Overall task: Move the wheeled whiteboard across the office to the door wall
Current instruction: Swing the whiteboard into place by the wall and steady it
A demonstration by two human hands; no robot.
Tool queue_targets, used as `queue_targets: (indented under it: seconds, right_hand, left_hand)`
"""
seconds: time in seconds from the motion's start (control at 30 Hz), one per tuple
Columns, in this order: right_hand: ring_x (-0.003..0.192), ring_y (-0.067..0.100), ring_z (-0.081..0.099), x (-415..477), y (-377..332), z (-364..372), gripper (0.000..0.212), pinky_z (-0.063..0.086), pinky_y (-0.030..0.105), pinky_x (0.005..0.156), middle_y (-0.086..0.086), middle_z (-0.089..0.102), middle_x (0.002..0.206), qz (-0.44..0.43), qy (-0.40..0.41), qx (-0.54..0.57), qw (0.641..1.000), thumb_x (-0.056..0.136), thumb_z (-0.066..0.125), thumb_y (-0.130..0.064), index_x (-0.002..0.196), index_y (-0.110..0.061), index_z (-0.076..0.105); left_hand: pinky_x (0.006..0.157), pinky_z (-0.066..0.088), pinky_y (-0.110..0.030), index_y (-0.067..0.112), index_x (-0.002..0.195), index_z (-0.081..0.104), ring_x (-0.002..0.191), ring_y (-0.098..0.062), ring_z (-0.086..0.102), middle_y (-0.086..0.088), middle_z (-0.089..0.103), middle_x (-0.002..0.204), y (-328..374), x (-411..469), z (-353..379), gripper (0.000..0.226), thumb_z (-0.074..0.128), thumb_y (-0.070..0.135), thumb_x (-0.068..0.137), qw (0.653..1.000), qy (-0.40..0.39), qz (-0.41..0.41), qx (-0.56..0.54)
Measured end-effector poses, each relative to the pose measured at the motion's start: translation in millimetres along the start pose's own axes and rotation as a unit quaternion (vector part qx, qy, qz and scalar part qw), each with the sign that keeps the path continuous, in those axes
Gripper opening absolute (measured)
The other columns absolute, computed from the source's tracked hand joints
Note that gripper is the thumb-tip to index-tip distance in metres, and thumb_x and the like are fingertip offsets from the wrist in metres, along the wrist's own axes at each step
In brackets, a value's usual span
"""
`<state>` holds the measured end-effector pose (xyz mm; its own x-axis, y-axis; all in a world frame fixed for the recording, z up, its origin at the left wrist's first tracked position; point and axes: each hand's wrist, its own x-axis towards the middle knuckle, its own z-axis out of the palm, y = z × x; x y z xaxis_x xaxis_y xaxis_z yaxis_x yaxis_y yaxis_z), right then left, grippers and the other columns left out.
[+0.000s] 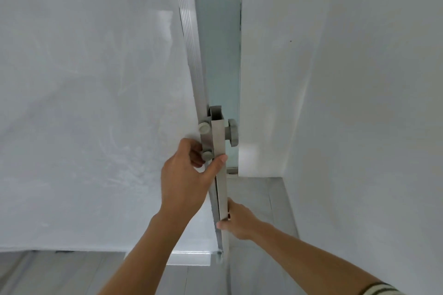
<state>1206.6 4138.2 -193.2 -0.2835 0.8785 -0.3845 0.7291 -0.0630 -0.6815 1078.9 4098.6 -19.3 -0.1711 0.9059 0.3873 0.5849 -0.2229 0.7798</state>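
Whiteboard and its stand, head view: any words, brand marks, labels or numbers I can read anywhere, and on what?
None can be read.
Whiteboard: only faint wipe smears, no writing.
Stand post and knobs: plain grey, no mark.
Wall: bare, apart from one small dark speck.
Frosted glass panel: no sign.
The left hand and right hand cover part of the post, so a label there cannot be excluded.

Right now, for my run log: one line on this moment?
left hand: grips whiteboard frame | right hand: grips stand post | white wall: beside
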Motion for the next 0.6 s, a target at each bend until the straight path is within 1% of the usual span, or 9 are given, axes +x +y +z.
queue_targets:
  seconds: [0.1,0.23,0.33,0.4,0.47,0.6]
  right_hand:
    - [0.104,0.024,0.064,-11.1,-7.3,20.2,0.056,0.053,0.037,0.094,0.004,0.066,0.118,-0.010,0.000,-0.002,1.000,0.080,0.072,-0.033,0.127,-0.018,0.047]
    - [0.100,0.018,0.066,-25.2,-19.0,47.8,0.060,0.054,0.034,0.092,-0.002,0.068,0.114,-0.019,0.009,0.015,1.000,0.071,0.077,-0.040,0.124,-0.023,0.053]
    - [0.093,0.014,0.067,-34.1,-28.6,67.9,0.057,0.055,0.033,0.090,-0.006,0.070,0.106,-0.016,0.019,0.031,0.999,0.064,0.081,-0.043,0.115,-0.027,0.061]
    - [0.087,0.011,0.068,-41.5,-38.0,85.5,0.051,0.056,0.032,0.088,-0.009,0.071,0.100,-0.012,0.033,0.046,0.998,0.062,0.083,-0.041,0.108,-0.030,0.064]
    - [0.086,0.010,0.069,-49.9,-51.7,105.5,0.046,0.057,0.032,0.088,-0.009,0.072,0.098,-0.010,0.045,0.058,0.997,0.062,0.084,-0.039,0.102,-0.033,0.064]
    - [0.090,0.012,0.069,-68.5,-85.0,149.1,0.045,0.054,0.030,0.090,-0.007,0.072,0.103,0.002,0.067,0.077,0.995,0.064,0.085,-0.037,0.103,-0.036,0.061]
  left_hand:
    - [0.073,0.057,-0.030,0.023,0.095,0.055,0.076,-0.010,0.065,0.011,0.066,0.081,-4.8,-15.8,-19.9,0.038,0.076,0.046,0.073,1.000,-0.003,-0.006,-0.001]
    - [0.070,0.054,-0.021,0.024,0.094,0.054,0.075,-0.005,0.063,0.016,0.063,0.079,-13.3,-33.4,-52.6,0.047,0.066,0.059,0.065,1.000,-0.019,-0.004,-0.005]
    - [0.068,0.052,-0.017,0.026,0.093,0.053,0.074,-0.003,0.063,0.018,0.062,0.078,-25.4,-44.4,-79.7,0.045,0.064,0.060,0.065,0.999,-0.034,0.004,-0.006]
    - [0.070,0.055,-0.021,0.024,0.094,0.053,0.075,-0.005,0.063,0.018,0.062,0.079,-37.0,-52.2,-100.3,0.042,0.067,0.056,0.069,0.999,-0.042,0.015,-0.005]
    - [0.070,0.057,-0.026,0.022,0.093,0.054,0.074,-0.008,0.063,0.016,0.062,0.079,-49.7,-59.3,-122.8,0.039,0.072,0.050,0.073,0.999,-0.048,0.025,-0.006]
    - [0.071,0.058,-0.034,0.021,0.092,0.053,0.073,-0.013,0.064,0.009,0.065,0.079,-74.6,-71.9,-167.9,0.037,0.074,0.047,0.074,0.997,-0.061,0.044,-0.009]
